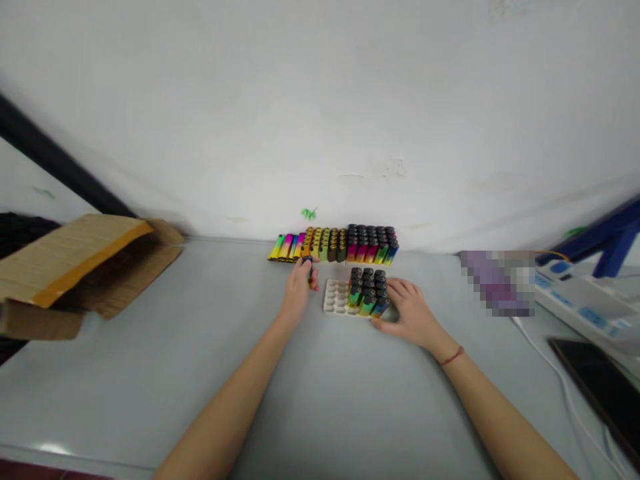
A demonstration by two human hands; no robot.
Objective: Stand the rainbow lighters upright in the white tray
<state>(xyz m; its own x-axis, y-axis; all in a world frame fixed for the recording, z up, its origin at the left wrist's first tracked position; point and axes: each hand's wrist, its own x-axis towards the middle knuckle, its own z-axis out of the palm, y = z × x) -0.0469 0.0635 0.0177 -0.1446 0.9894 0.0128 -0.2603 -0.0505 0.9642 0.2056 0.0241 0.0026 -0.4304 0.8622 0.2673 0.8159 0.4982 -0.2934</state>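
Observation:
A white tray (336, 309) with round hollows lies on the grey table; its left part shows bare hollows. Several upright lighters (369, 293) with black tops and green, yellow and blue bodies fill its right part. My left hand (300, 283) is closed on a dark-topped lighter (308, 265), left of the tray. My right hand (407, 311) rests at the tray's right side with fingers spread, touching the tray's edge or the lighters. Behind the tray stand rows of lighters (371, 245), yellow-brown lighters (325, 245) and some leaning bright-coloured ones (287, 247).
An open cardboard box (95, 260) lies at the left. On the right are a blurred-out purple item (495, 283), a white power strip (585, 303), a dark phone (595, 380) and a white cable (563, 380). A wall (320, 120) borders the table's (175, 373) back edge.

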